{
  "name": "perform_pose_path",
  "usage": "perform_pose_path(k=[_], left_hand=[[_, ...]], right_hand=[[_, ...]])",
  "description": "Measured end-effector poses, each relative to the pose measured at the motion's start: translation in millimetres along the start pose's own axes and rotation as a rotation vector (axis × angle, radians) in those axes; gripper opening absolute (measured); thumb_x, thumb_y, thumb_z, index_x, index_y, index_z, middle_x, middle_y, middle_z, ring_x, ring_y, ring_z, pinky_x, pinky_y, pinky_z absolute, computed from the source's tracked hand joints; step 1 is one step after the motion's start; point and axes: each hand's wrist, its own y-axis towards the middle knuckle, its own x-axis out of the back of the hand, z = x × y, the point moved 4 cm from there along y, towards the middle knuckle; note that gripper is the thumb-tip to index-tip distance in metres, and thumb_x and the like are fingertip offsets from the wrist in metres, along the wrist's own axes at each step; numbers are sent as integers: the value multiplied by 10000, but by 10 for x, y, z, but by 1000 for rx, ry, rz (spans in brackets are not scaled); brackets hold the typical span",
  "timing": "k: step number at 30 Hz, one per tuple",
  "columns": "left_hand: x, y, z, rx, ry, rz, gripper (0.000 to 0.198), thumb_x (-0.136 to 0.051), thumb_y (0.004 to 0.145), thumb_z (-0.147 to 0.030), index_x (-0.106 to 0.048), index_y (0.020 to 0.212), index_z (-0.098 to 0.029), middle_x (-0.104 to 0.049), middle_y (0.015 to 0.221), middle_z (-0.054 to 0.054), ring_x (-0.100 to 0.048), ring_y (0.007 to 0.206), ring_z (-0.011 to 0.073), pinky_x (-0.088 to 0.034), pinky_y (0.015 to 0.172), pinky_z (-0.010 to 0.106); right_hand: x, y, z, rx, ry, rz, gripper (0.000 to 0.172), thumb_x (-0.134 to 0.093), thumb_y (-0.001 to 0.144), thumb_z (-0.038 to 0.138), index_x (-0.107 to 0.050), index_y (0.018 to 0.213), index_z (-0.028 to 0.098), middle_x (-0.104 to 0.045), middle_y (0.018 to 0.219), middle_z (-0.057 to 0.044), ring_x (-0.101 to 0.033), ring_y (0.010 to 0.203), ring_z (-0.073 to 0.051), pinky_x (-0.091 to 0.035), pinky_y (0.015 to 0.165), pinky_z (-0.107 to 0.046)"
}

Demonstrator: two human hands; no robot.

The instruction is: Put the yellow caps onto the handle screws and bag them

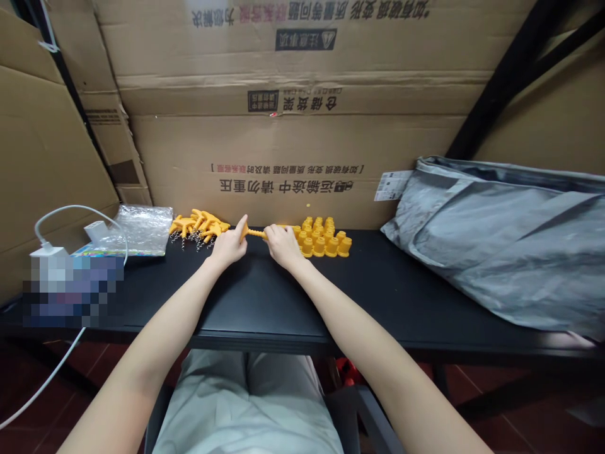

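Yellow part [256, 233] pinched between left hand [230, 246] and right hand [282, 244]

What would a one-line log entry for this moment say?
left hand: grips yellow part | right hand: grips its other end | nearby: pile of yellow pieces, cluster of yellow caps | surface: black table

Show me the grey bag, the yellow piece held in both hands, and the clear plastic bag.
grey bag [501, 246], head view, middle of its cloth.
yellow piece [256, 233], head view, its bare shaft.
clear plastic bag [144, 228], head view, its middle.
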Motion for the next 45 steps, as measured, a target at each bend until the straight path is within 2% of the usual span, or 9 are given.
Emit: perform_pose_path(k=[8, 14, 21, 26, 32, 37, 41, 45], left_hand=[[-4, -14, 11, 0, 20, 10, 686, -402, 892, -290, -120, 1509, -185, -702, 967, 116, -678, 866, 256, -474, 842, 381], [9, -6, 36, 27, 32, 22, 609, -407, 898, -330, -241, 1467, -190, -702, 976, 125, -676, 897, 279, -484, 799, 367], [-30, 5, 40, 4, 41, 26, 590, -427, 897, -314, -259, 1449, -189, -701, 973, 124, -674, 915, 283, -490, 801, 372], [-69, 13, 43, -26, 35, 35, 599, -433, 888, -280, -264, 1453, -174, -704, 985, 122, -674, 913, 276, -492, 814, 376], [-94, 29, 72, -19, -57, 4, 594, -464, 869, -253, -297, 1433, -169, -704, 987, 124, -676, 909, 257, -486, 834, 364], [-103, 42, 89, 20, -177, -26, 574, -500, 841, -260, -359, 1389, -168, -702, 971, 113, -674, 891, 236, -491, 808, 332], [-82, 32, 89, 40, -201, -9, 576, -504, 834, -272, -364, 1385, -181, -704, 895, 86, -674, 829, 227, -494, 769, 320], [-68, 24, 102, 56, -187, -2, 572, -496, 843, -284, -357, 1390, -188, -703, 897, 87, -676, 859, 234, -490, 776, 323]], right_hand=[[-9, -7, 17, 31, 58, 23, 266, -324, 957, 160, -539, 1110, 124, -627, 1054, -153, -525, 950, -262, -256, 799, -356], [-11, -23, 36, 79, 112, 22, 294, -357, 948, 208, -549, 1149, 112, -621, 1102, -166, -529, 996, -265, -277, 845, -372], [-95, -29, -1, 7, 156, 162, 370, -360, 975, 221, -470, 1297, 78, -593, 1218, -168, -540, 1090, -264, -301, 885, -399], [-110, -23, 4, -5, 164, 243, 235, -393, 974, 193, -564, 1119, 122, -634, 1131, -140, -568, 1041, -251, -304, 836, -370], [-17, 3, 11, -18, 124, 167, 158, -435, 941, 154, -566, 1030, 153, -648, 1056, -111, -555, 987, -248, -278, 807, -356], [47, 19, 5, -11, 39, 50, 191, -404, 925, 123, -546, 1046, 163, -625, 1086, -135, -521, 1006, -264, -273, 829, -367], [10, 13, -15, -2, 70, 48, 193, -409, 933, 155, -536, 1078, 139, -625, 1091, -149, -536, 996, -267, -275, 856, -377], [-52, -10, -17, 27, 140, 57, 249, -424, 950, 221, -520, 1158, 121, -638, 1100, -146, -551, 1009, -259, -276, 871, -376]])
